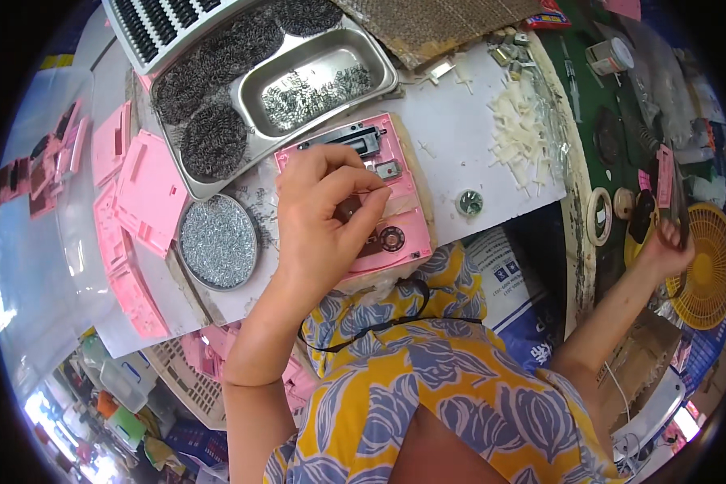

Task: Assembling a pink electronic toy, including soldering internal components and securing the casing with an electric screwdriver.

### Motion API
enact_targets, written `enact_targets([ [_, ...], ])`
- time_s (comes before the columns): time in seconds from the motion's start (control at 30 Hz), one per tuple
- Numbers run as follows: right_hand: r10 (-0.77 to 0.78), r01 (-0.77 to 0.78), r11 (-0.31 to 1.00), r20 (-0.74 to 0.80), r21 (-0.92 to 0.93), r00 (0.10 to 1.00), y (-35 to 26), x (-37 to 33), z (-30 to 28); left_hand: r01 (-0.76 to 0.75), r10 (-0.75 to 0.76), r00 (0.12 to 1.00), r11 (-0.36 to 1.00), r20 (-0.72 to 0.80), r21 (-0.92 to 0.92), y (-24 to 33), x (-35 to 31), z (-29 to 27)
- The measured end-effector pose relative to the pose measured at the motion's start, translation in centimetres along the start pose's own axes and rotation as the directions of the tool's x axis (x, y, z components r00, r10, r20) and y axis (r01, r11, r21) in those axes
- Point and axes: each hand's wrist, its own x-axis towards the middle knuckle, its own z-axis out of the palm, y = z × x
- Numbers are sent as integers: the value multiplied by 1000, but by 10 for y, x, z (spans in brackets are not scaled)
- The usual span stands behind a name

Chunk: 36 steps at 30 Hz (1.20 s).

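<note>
Right now my left hand point(327, 214) pinches a small part over the pink plastic housing point(395, 202) at frame centre; my right hand point(668, 246), far right, grips a dark tool. Looking away, I could drop the part into the round dish of screws point(218, 240).

The plastic housing point(395, 202) lies on the surface point(460, 137) straight before me, under my left grip point(323, 210). Behind it sits a small metal tray point(319, 81), resting in a larger tray point(210, 181) that holds coils of wire point(212, 141). To the left of the housing is a round dish of screws point(218, 240), and further left a stack of housing shells point(141, 194). To the right lie a small round part point(469, 202) and a heap of plastic clips point(520, 133). My right grip point(665, 246) is far out right, beside a fan grille point(710, 274).
</note>
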Motion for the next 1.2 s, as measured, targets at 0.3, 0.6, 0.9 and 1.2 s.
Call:
enact_targets([
  [0.3,217,54,955,813,-291,541,45,-181,39,3,-4,1000,960,5,280,1,6,13],
  [0.6,300,-30,953,926,-302,230,58,-232,69,-24,30,999,956,-16,291,-3,7,16],
  [0.9,263,-15,964,943,-266,205,60,-236,72,-22,25,1000,944,-7,328,0,9,15],
  [1.2,229,43,970,958,-240,175,60,-237,72,-26,32,999,944,-14,328,-1,9,16],
])
